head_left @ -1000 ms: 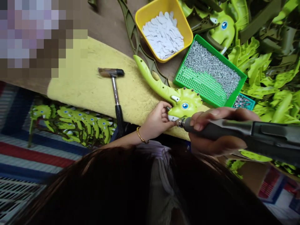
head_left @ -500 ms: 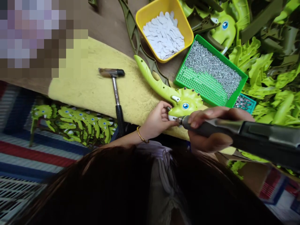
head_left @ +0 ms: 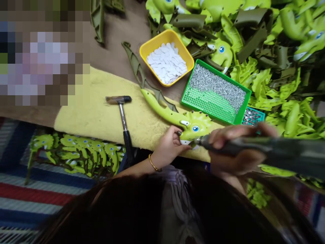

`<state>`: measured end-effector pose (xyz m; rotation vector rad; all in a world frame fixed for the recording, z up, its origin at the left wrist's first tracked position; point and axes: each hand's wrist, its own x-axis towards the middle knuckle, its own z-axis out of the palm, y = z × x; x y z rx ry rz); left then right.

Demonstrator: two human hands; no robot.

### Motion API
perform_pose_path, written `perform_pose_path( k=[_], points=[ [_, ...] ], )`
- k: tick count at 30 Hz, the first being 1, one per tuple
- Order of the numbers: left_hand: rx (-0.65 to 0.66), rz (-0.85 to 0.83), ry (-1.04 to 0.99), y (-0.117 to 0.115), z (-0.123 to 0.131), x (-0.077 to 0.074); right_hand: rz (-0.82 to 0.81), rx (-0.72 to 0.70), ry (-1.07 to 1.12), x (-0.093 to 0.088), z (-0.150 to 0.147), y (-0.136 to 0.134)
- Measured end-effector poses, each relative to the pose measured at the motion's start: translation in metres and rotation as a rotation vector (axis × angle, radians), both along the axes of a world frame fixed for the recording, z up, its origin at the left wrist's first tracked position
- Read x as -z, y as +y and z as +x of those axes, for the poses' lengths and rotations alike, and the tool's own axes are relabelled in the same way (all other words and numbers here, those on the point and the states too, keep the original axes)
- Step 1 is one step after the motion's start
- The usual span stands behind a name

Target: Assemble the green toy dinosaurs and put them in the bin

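Note:
My left hand [head_left: 169, 147] grips a lime-green plastic triceratops toy [head_left: 195, 127] by its white-tipped snout, and a gold bangle circles that wrist. The toy's long tail rests on a yellow foam pad [head_left: 101, 125]. My right hand [head_left: 236, 149] is wrapped around a grey handheld power tool [head_left: 284, 147], which is motion-blurred. The tool's metal tip touches the white snout piece near my left fingers. A claw-less steel hammer [head_left: 123, 118] lies on the pad, left of my left hand.
A yellow tray [head_left: 177, 51] holds white plastic pieces, and a green mesh tray [head_left: 215, 73] holds silver rivets. Behind them is a small teal tray [head_left: 254, 117]. Green toy parts [head_left: 274, 88] are heaped at the upper right. Finished toys [head_left: 76, 152] lie on a striped rug [head_left: 38, 193].
The whole scene has shifted down and looks slightly smaller, showing more of the parts heap. Both hands still hold the toy and tool, with the tool now blurred.

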<state>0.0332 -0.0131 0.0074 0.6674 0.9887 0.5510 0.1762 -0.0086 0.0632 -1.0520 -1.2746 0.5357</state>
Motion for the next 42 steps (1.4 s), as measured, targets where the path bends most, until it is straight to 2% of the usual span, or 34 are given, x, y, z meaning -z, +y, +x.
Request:
perform_pose_path(
  k=[2, 4, 6, 8, 10, 12, 19, 24, 33, 42],
  points=[
    [0.131, 0.027, 0.044, 0.003, -0.009, -0.001, 0.290, 0.240, 0.131, 0.000, 0.004, 0.034],
    [0.110, 0.014, 0.092, 0.009, -0.018, -0.002, 0.363, 0.398, 0.143, 0.009, 0.012, 0.066],
    [-0.083, 0.001, 0.128, 0.017, -0.024, -0.003, 0.294, 0.428, 0.100, 0.024, 0.020, 0.086],
    [-0.299, 0.019, 0.127, 0.025, -0.026, -0.003, 0.211, 0.398, 0.078, 0.038, 0.024, 0.094],
    [-0.414, 0.032, 0.095, 0.032, -0.026, -0.003, 0.182, 0.380, 0.085, 0.047, 0.023, 0.094],
    [-0.447, 0.023, 0.062, 0.037, -0.026, -0.002, 0.195, 0.378, 0.097, 0.050, 0.022, 0.090],
    [-0.410, -0.001, 0.030, 0.041, -0.028, -0.002, 0.198, 0.309, 0.048, 0.051, 0.020, 0.086],
    [-0.431, -0.001, 0.020, 0.040, -0.027, -0.002, 0.234, 0.302, 0.112, 0.049, 0.021, 0.084],
    [-0.410, 0.012, 0.022, 0.038, -0.028, -0.003, 0.159, 0.287, 0.148, 0.047, 0.020, 0.080],
    [-0.399, 0.029, 0.030, 0.037, -0.029, -0.001, 0.143, 0.242, 0.137, 0.054, 0.020, 0.081]
  ],
)
